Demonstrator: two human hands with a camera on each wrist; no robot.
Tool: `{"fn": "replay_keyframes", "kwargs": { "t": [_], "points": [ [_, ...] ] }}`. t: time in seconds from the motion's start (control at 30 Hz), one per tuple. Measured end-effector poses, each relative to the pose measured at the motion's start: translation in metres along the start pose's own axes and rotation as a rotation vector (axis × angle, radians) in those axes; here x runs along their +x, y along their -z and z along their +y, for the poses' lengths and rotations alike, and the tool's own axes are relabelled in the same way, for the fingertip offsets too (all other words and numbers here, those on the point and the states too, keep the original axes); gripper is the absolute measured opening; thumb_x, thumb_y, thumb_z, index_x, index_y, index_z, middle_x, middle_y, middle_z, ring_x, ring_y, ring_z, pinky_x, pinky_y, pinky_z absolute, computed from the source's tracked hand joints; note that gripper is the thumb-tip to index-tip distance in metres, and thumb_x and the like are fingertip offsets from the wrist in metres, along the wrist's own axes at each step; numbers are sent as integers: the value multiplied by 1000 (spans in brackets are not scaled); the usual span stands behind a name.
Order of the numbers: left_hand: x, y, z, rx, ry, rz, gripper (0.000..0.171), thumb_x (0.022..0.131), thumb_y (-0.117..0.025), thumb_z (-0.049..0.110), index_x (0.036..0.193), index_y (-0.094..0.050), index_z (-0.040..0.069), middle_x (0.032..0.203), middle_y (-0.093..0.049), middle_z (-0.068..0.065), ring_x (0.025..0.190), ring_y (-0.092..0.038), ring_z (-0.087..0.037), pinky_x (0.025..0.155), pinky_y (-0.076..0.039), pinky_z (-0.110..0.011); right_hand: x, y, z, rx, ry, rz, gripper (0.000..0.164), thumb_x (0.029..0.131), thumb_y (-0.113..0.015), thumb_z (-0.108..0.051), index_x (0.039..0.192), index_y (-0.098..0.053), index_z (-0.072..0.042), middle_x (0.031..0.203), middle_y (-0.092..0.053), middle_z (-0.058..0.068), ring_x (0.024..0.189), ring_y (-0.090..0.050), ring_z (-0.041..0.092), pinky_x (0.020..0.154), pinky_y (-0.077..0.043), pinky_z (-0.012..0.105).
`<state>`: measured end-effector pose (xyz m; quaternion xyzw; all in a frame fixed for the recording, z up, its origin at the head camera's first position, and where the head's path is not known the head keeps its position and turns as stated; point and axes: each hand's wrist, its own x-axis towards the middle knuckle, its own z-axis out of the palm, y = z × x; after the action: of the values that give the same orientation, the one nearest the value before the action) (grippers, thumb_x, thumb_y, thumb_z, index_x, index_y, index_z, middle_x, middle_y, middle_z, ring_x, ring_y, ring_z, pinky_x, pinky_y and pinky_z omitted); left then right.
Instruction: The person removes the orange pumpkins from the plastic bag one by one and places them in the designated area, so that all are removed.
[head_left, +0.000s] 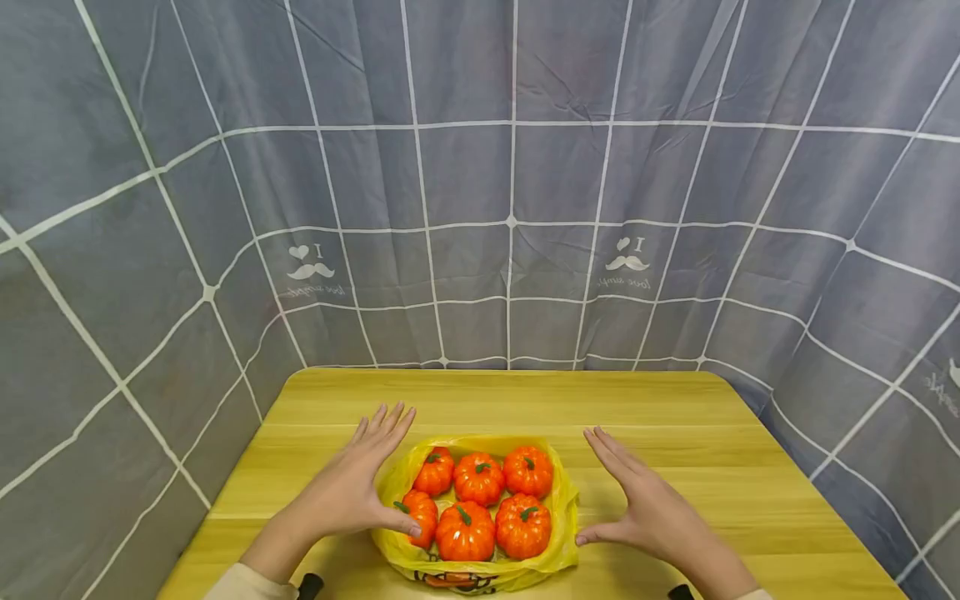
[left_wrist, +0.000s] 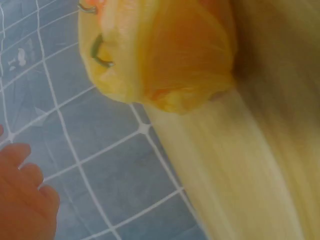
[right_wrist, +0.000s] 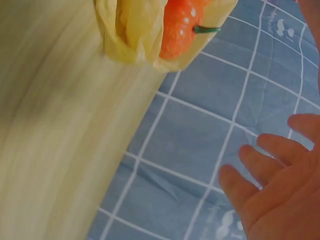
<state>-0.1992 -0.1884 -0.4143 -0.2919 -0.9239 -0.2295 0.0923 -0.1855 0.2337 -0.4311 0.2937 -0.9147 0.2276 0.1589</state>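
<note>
A yellow plastic bag point(head_left: 566, 500) lies on the table with its mouth spread wide. Inside it sit several small shiny orange pumpkins point(head_left: 465, 533) with green stems, in two rough rows. My left hand point(head_left: 356, 492) is at the bag's left side, fingers straight and spread; its thumb reaches over the rim in front of a pumpkin, and I cannot tell whether it touches. To the right of the bag my right hand point(head_left: 648, 508) is held with straight fingers, thumb tip close to the bag's edge. Both wrist views show the bag point(left_wrist: 192, 55) and unbent fingers, holding nothing.
The light wood table point(head_left: 337, 392) has rounded far corners. Grey curtains point(head_left: 465, 175) with a white grid surround it at the back and both sides. Dark print marks the bag's near side.
</note>
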Motion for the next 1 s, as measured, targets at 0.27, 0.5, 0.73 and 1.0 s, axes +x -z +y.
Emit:
{"fn": "replay_keyframes", "kwargs": {
  "t": [0.27,0.5,0.73,1.0],
  "points": [
    [-7,-18,-20,-372,76,-87,132,62,-96,40,164,-14,22,166,-9,-11,150,-3,-41,111,-11,-71,1,-25,-4,281,-138,-15,115,64,-92,-49,157,-36,-11,152,-44,21,131,-49,44,99,-45,58],
    [-10,-32,-39,-561,94,-196,127,70,-94,29,164,-10,26,167,-3,-14,149,-3,-44,111,-11,-72,1,-49,-7,519,-183,-26,107,65,-95,-31,153,-41,-1,150,-45,24,132,-48,42,101,-45,46],
    [-16,-47,-51,-728,127,-239,124,72,-93,21,163,-9,14,167,-4,-17,150,-5,-43,115,-8,-61,1,-65,-9,672,-197,-57,98,69,-94,-21,148,-43,6,146,-47,29,128,-48,50,100,-45,50],
    [-22,-57,-55,-832,150,-282,124,72,-93,20,163,-9,9,165,9,-21,149,11,-44,115,1,-60,-2,-78,-9,756,-311,-102,92,72,-92,-21,147,-45,3,145,-49,24,126,-53,42,101,-47,43]
  ]
}}
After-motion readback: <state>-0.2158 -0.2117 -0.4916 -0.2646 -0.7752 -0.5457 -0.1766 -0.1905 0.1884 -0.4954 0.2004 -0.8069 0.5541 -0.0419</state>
